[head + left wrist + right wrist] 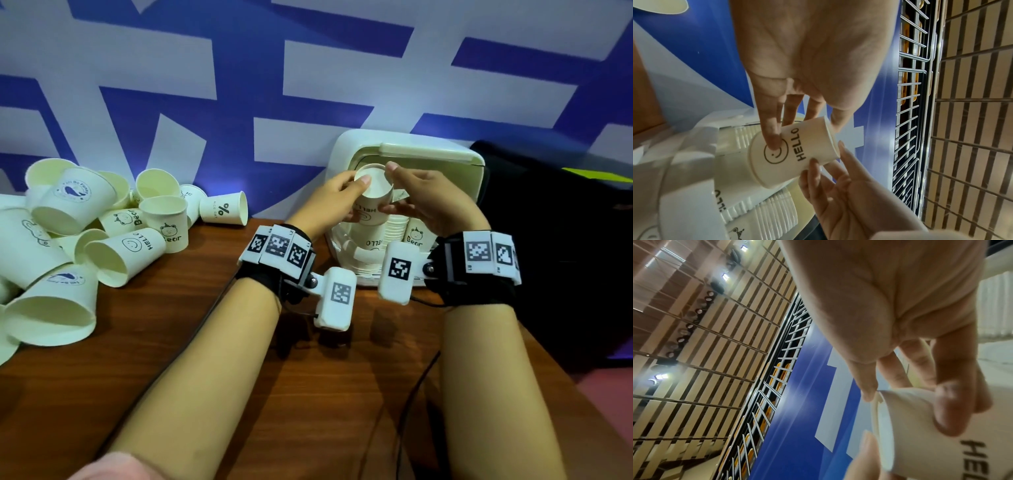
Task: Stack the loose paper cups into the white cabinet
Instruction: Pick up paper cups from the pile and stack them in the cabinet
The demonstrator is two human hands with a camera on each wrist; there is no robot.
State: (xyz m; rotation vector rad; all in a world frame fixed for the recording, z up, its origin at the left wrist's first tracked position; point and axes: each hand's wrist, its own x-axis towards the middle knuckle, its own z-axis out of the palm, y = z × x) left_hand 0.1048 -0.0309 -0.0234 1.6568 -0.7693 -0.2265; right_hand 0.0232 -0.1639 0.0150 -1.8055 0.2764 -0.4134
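Pinching one HELLO cup (373, 198) upside down, left hand (337, 198) and right hand (428, 202) fingers (774, 138) curled round it.

From my head view the scene is evenly bright, and the forearms throw soft shadows on the wooden table (308, 394). The blue-and-white wall (308, 85) bends at the edges from the wide lens. On my left wrist feed the cabinet (684, 178) is washed out and smeared with blur. On my right wrist feed the ceiling lamps (725, 276) flare, and the near palm is soft and out of focus.
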